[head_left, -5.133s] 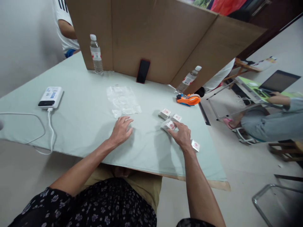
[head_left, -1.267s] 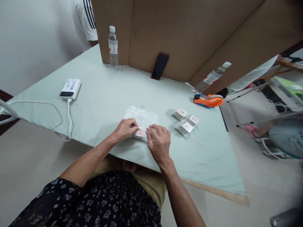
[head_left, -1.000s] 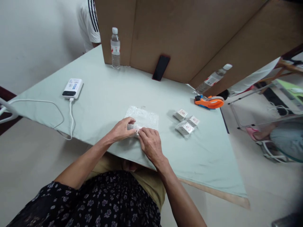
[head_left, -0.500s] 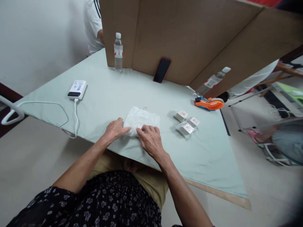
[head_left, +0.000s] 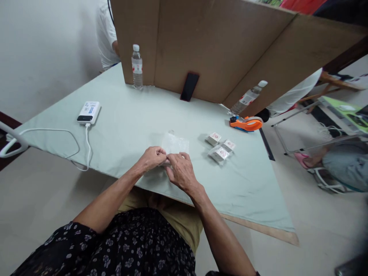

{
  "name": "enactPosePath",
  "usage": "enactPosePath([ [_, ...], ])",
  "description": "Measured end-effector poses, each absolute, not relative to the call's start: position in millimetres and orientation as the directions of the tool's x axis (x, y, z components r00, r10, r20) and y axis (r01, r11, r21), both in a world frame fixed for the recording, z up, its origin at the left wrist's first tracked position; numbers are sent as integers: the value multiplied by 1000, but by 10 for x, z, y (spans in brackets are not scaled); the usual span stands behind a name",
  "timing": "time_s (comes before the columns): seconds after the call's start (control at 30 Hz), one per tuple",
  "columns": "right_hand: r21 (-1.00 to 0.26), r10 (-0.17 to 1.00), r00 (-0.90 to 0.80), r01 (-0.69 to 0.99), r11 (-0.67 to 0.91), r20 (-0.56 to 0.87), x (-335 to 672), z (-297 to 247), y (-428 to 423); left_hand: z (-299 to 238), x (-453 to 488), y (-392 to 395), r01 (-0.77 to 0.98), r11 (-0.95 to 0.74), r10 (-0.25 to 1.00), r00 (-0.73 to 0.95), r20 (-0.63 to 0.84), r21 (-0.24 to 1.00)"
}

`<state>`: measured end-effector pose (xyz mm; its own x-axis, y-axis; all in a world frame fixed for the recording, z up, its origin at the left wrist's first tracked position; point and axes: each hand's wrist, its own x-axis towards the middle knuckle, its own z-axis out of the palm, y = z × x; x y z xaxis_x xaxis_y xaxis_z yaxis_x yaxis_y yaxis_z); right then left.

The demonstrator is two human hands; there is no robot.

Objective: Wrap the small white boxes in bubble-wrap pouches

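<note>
A sheet or pouch of clear bubble wrap (head_left: pixel 177 144) lies on the table near its front edge, partly covered by my hands. My left hand (head_left: pixel 154 158) is closed on the near left part of the wrap, fingers curled and thumb pressed in. Right beside it, my right hand (head_left: pixel 181 170) has its fingers bent over the near edge of the wrap, thumb pointing back toward me. Whether anything lies inside the wrap is hidden. To the right are small white boxes (head_left: pixel 219 154) in clear plastic.
An orange tape dispenser (head_left: pixel 248 124) stands at the right edge. Two water bottles (head_left: pixel 137 69) and a dark phone (head_left: pixel 189 87) are by the cardboard screen (head_left: pixel 201 42). A white power bank (head_left: pixel 89 112) with a cable lies left. Behind the screen a person's white sleeve (head_left: pixel 105 34) shows.
My left hand has moved right, from the wrap's left side to beside my right hand, and its fingers have curled in. Less of the wrap shows. The view has shifted slightly.
</note>
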<state>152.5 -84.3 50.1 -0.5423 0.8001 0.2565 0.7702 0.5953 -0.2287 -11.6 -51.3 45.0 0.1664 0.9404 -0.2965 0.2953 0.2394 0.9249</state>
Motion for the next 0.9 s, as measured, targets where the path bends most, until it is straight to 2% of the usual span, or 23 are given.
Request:
enactPosePath([
  [0.1, -389, 828, -422, 739, 550, 370, 1687, 455, -971, 518, -136, -539, 514, 46, 947, 249, -200, 857],
  [0.17, -498, 882, -185, 766, 406, 434, 1847, 393, -1080, 529, -144, -569, 634, -136, 953, 293, -73, 762],
  [0.23, -617, 921, 74, 762, 196, 383, 2008, 306, -1173, 506, -139, -597, 706, -279, 945, 321, 57, 651],
  [0.3, -702, 950, 202, 712, 25, 238, 2123, 200, -1218, 461, -125, -614, 730, -373, 924, 351, 155, 573],
  [0.4, -752, 971, 222, 655, -78, 93, 2152, 26, -1158, 400, -101, -624, 707, -440, 895, 396, 205, 554],
  [0.57, -827, 959, 270, 557, -80, 89, 1991, -184, -867, 389, -75, -653, 707, -448, 889, 417, 189, 547],
  [0.73, -905, 952, 301, 391, -167, -46, 1869, -162, -749, 417, -59, -633, 750, -438, 892, 430, 139, 496],
  [0.8, -919, 945, 323, 351, -178, -59, 1814, -97, -772, 421, -52, -612, 765, -432, 893, 436, 111, 478],
  [0.9, -940, 950, 311, 324, -110, -4, 1700, 13, -835, 422, -38, -595, 789, -415, 901, 426, 84, 452],
])
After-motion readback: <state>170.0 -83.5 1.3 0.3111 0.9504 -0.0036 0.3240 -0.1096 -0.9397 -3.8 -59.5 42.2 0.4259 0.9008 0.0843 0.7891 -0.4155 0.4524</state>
